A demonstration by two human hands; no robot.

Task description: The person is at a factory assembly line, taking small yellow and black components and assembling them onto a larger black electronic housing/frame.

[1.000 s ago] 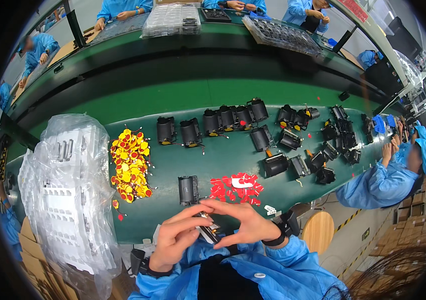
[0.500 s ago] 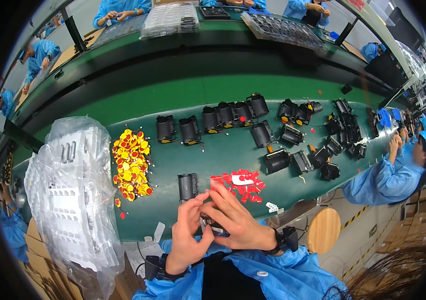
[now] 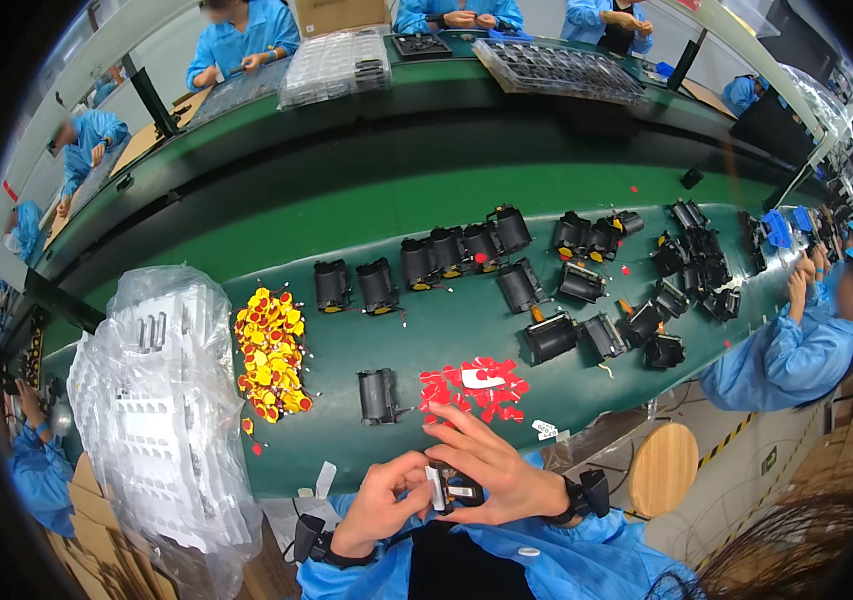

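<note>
Close to my body, both hands hold one small black housing (image 3: 459, 491) with a pale strip along its left side. My right hand (image 3: 500, 478) wraps it from the right, fingers over its far side. At its left edge, my left hand (image 3: 387, 503) pinches with thumb and fingers. A similar black housing (image 3: 378, 397) lies on the table just beyond. Next to it, red stickers (image 3: 497, 396) form a loose pile with a white piece (image 3: 483, 378) on top. To the left is a heap of yellow and red round parts (image 3: 272, 355) with short wires.
More black housings (image 3: 447, 255) stand in rows across the green table (image 3: 347, 460) and cluster at the right. A plastic-wrapped stack of white trays (image 3: 157, 410) fills the left side. A co-worker (image 3: 787, 335) sits at the right; others work beyond the belt (image 3: 367, 180). A wooden stool (image 3: 664, 470) stands at lower right.
My hands have come lower, toward my body, and slightly right. The housing between them has turned and now shows more plainly. The view has shifted a little.
</note>
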